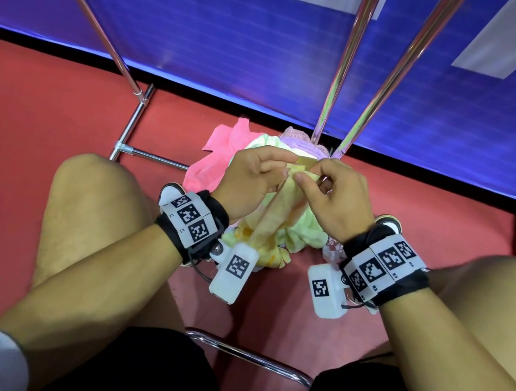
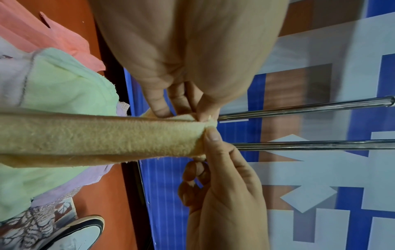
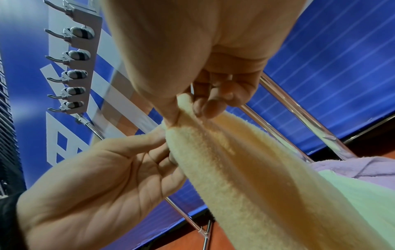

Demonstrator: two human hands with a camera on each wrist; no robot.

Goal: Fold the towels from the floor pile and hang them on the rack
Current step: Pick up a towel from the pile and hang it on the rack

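Both your hands pinch one corner of the yellow towel (image 1: 273,207) at frame center: left hand (image 1: 252,175), right hand (image 1: 335,195), above the floor pile (image 1: 224,145).

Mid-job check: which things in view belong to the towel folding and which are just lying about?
Job:
yellow towel, pinched at its top edge by left hand and right hand
floor pile: pink, green, purple towels
rack, bars bare

Lying about:
blue banner
chair frame
clip hanger
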